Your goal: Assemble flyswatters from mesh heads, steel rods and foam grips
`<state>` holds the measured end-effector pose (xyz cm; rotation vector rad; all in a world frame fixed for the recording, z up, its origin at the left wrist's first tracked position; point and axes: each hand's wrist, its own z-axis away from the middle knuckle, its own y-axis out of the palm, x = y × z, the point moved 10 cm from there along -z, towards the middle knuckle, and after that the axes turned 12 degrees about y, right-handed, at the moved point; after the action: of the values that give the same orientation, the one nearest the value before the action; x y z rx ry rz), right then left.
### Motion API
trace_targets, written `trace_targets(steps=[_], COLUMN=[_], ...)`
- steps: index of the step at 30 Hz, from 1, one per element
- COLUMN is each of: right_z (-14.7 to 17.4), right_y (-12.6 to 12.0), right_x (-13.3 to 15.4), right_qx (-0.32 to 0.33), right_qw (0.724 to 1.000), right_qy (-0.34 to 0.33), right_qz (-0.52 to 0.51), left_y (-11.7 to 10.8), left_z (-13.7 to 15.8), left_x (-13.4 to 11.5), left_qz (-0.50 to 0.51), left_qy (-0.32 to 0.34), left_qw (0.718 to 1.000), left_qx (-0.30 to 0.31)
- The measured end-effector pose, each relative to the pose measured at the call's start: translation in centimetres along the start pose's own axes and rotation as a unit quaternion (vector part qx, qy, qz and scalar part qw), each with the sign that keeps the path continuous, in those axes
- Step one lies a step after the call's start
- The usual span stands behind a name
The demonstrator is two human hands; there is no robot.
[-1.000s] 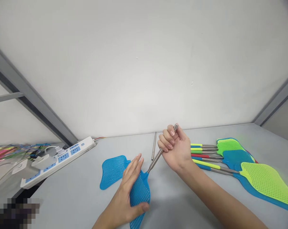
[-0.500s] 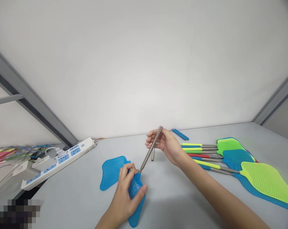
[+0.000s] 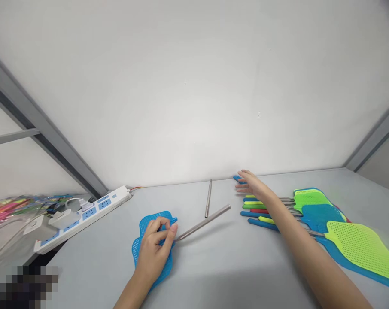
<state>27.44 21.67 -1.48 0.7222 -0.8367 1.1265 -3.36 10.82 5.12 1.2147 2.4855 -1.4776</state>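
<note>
My left hand (image 3: 153,246) is closed on a blue fly swatter (image 3: 165,271), gripping it near the neck. Its bare metal rod (image 3: 207,220) points up and to the right. Partly under that hand lies a second blue swatter head (image 3: 147,220). A loose metal rod (image 3: 208,199) rests on the table between my hands. My right hand (image 3: 254,186) is open, fingers spread, beside the blue handle sleeves (image 3: 236,177) near the wall; it mostly covers them. Below my right forearm are the grips of several finished-looking swatters, with a yellow-green head (image 3: 358,244) on top.
A white power strip (image 3: 119,196) with plugs in it runs along the left of the grey table (image 3: 226,266). Colourful plastic-wrapped items (image 3: 7,210) lie at the far left. Green (image 3: 310,197) and blue (image 3: 320,214) swatter heads overlap at the right. A wall stands behind.
My right hand has left the metal rod and moved right to the blue sleeves. My left hand has brought the swatter left and tilted its rod lower, over the other swatter head.
</note>
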Motion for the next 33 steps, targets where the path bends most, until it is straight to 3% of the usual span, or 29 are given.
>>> trace_targets(steps=[7,16,24,33], right_z=[-0.8,-1.8,-2.5,-1.0], right_y=[-0.5,-1.3,-0.9,0.3], right_x=[-0.5,-0.8,-1.4,-1.0], right_qx=[-0.020,-0.025,0.000,0.036], right_qw=[0.996,0.997,0.999,0.997], right_qy=[-0.006,-0.015,-0.010,0.002], right_qz=[0.090,0.070,0.034,0.061], left_y=[1.0,2.8,3.1,3.0], left_z=[0.0,0.3,0.3,0.3], left_x=[1.2,2.6,2.9,3.1], left_qz=[-0.060,-0.100,-0.096,-0.070], left_qy=[0.011,0.000,-0.007,-0.015], left_qw=[0.997,0.987,0.985,0.988], left_qx=[0.048,0.127,0.142,0.137])
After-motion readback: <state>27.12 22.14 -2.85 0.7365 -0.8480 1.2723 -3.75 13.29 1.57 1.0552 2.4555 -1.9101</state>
